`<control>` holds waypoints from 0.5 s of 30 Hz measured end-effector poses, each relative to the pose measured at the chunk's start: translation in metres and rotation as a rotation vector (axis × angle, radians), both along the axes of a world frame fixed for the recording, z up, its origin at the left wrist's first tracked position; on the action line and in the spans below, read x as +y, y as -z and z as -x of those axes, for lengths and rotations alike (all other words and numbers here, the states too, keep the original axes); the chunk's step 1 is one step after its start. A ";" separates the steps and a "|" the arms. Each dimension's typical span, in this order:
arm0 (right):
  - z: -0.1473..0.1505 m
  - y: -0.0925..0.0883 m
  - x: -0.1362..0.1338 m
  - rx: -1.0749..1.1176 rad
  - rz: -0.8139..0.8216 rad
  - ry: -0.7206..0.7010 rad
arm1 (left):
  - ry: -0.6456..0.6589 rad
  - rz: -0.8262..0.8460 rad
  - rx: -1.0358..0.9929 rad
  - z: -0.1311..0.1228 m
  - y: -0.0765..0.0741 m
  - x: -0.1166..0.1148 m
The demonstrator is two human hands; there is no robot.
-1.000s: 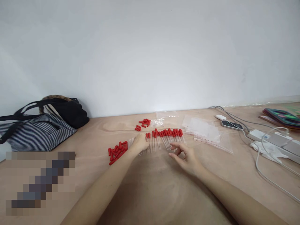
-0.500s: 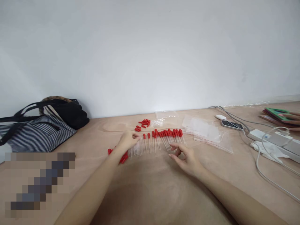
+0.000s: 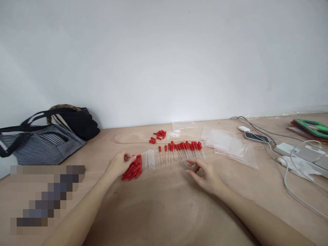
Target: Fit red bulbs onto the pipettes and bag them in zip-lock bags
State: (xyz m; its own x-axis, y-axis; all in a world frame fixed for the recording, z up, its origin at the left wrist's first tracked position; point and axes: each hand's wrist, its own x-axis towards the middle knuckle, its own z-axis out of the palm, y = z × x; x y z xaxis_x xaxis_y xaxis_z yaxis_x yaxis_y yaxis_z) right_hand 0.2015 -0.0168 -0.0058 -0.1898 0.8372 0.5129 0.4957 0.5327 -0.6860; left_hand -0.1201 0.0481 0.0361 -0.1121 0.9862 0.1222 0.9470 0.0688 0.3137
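Note:
My left hand [image 3: 120, 164] is at the pile of red rubber bulbs [image 3: 135, 171], its fingers curled and the fingertips pinching a bulb at the pile's upper edge. Right of the pile lies a row of bare clear dropper tubes [image 3: 150, 160]. Further right in the same row are several droppers [image 3: 188, 147] with red bulbs on their upper ends. My right hand [image 3: 206, 176] hovers by the lower tips of these droppers, open, thumb and fingers apart with nothing between them.
Behind the row lie more red bulbs [image 3: 160, 134] and clear tubes [image 3: 174, 134]. Flat clear zip bags [image 3: 225, 141] are at the right. Beyond them are a black device [image 3: 256, 137], cables, a power strip [image 3: 284, 148] and tissue [image 3: 298, 166]. A striped bag [image 3: 48, 145] stands at the left.
My left hand has moved left and down from the tubes to the red bulb pile. My right hand stays by the droppers. Another person's hand at the far right has left the view.

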 end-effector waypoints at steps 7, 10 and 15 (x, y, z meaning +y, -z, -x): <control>0.000 0.001 0.000 0.007 -0.003 0.003 | -0.078 0.015 0.035 -0.014 -0.004 0.005; 0.001 0.000 0.001 -0.008 -0.021 0.002 | -0.050 -0.033 -0.002 -0.022 -0.010 -0.001; 0.003 -0.005 -0.003 -0.112 -0.137 -0.140 | 0.371 0.146 -0.451 -0.072 -0.008 -0.036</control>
State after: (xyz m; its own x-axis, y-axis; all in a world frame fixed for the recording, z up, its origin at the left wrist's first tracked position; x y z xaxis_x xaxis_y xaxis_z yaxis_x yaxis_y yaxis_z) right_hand 0.1981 -0.0197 -0.0012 -0.3612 0.7224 0.5897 0.4792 0.6863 -0.5471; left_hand -0.0486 0.0125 0.0444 0.2330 0.9725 0.0027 0.6918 -0.1678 0.7023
